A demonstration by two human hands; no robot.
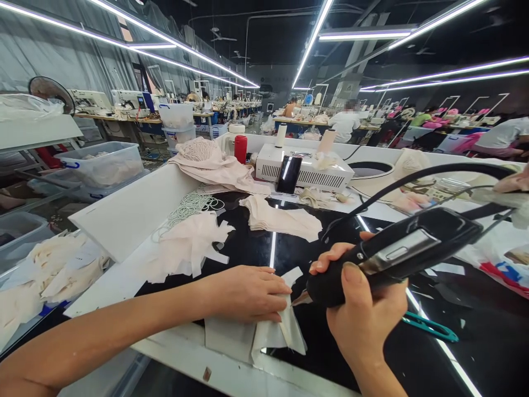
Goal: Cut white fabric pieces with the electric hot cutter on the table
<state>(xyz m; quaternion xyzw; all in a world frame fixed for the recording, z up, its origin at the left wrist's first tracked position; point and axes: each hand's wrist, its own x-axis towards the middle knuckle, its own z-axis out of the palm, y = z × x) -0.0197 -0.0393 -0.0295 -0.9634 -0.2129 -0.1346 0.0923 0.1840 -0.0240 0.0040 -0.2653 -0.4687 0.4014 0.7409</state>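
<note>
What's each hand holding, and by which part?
The right hand grips a black tool near its tip; the left hand lies on pale cloth, grip unclear.

Long, bright white tube lights (316, 38) run in lines toward the far end of a deep workroom, hung beneath a dark ceiling (268, 27) with pale-bladed ceiling fans (223, 36). Grey draped curtains (82, 49) cover the left wall, parted by a narrow window (125, 27) with a warm orange tint. Below them, white sewing machines (88, 102) line wooden-topped workbenches (119, 118); a round black fan (52, 95) and clear plastic bins (101, 165) stand nearer. A pale pillar (357, 49) rises right of centre, above seated people. In front, a glossy black counter (496, 342) with white raised edges mirrors the lights.
</note>
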